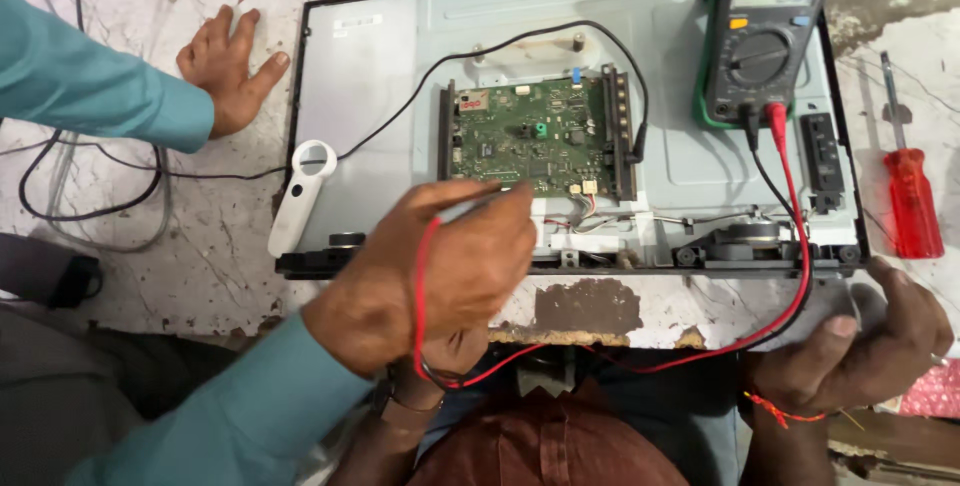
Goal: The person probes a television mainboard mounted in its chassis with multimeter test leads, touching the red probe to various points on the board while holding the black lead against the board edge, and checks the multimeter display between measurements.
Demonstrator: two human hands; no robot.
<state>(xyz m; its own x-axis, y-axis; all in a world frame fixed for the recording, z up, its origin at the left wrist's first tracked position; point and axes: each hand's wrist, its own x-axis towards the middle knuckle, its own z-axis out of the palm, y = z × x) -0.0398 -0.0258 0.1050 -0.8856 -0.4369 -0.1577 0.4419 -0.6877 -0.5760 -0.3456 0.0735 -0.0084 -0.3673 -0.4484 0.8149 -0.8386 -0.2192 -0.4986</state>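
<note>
A marble counter (200, 276) carries an opened television back panel (370, 76). A green multimeter (765, 31) lies on the panel's far right corner and a green circuit board (530, 136) sits mid-panel. A co-worker's teal-sleeved hand (440, 266) pinches a probe at the board's near edge. It covers the person's left hand (445, 361); I cannot tell that hand's grip. The right hand (860, 346) curls over the counter's edge, beside the panel's near right corner. A red screwdriver (912, 196) lies to the right.
</note>
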